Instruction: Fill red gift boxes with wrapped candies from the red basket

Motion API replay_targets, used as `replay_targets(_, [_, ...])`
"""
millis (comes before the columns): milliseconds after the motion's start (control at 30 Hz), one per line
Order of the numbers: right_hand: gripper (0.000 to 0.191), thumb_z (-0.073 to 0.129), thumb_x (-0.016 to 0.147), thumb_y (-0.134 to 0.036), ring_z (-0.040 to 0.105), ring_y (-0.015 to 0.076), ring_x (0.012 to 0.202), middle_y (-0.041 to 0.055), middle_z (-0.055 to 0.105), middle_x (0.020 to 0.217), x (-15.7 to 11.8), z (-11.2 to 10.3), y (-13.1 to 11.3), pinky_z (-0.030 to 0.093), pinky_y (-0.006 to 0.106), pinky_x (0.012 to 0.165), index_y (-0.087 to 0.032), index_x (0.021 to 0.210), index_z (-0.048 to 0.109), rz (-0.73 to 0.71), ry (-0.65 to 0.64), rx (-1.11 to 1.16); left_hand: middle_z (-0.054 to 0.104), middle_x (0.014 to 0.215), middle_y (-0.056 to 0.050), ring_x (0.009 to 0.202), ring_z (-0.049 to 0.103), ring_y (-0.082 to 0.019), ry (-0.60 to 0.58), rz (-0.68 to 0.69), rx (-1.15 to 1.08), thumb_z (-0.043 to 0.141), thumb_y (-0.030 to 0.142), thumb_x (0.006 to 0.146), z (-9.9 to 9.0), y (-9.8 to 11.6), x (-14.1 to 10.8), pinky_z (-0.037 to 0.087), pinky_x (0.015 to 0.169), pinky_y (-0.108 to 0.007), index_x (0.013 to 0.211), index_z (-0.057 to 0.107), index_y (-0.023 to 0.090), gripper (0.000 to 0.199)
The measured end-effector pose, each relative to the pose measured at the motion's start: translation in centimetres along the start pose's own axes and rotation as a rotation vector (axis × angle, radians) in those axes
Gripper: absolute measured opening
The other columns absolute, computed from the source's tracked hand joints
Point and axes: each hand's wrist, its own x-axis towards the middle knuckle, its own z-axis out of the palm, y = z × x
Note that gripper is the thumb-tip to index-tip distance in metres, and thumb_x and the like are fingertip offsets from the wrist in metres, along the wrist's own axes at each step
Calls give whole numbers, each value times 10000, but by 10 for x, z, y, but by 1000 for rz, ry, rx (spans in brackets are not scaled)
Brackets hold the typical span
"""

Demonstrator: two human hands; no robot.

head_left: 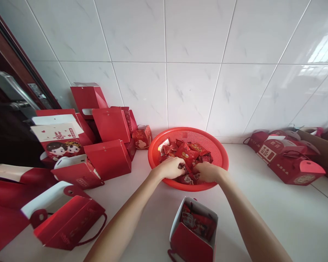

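Observation:
Both hands reach into a red plastic basket (224,156) that holds red candy packets (186,153). My left hand (173,167) is at the basket's left front, its fingers curled around something small and dark that I cannot make out. At the right front, my right hand (207,171) reaches down among the packets, its fingertips hidden. Nearer to me, between my forearms, stands an open red box (192,242) with red packets inside.
Several red boxes and bags (108,160) crowd the left side, near a dark door (5,134). Closed red gift boxes (292,163) stand at the right beside a cardboard box (321,149). A tiled wall (192,94) rises behind the white counter (142,218).

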Motion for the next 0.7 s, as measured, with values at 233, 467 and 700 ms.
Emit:
replay_targets(233, [133, 645, 749, -118, 703, 296, 844, 111, 723, 870, -1, -1, -3, 422, 315, 605, -202, 799, 734, -5, -16, -36, 763, 823, -49, 789, 685, -232, -6, -1, 72, 643, 174, 774, -1, 3, -1, 428, 655, -274, 846, 753, 218, 139])
replay_targets(467, [185, 617, 766, -103, 711, 316, 924, 147, 742, 980, -3, 0, -5, 424, 314, 624, -178, 877, 745, -12, -12, -68, 782, 897, -60, 874, 713, -255, 1, -15, 65, 657, 170, 770, 1, 0, -1, 473, 742, -286, 919, 760, 236, 193])
replay_targets(700, [199, 681, 768, -167, 696, 325, 964, 135, 730, 1034, 1, 2, 0, 434, 318, 666, -188, 964, 710, -33, 27, -28, 733, 1238, -123, 1187, 654, -317, 15, -75, 140, 616, 173, 835, 2, -3, -1, 486, 919, -347, 1196, 714, 237, 380])
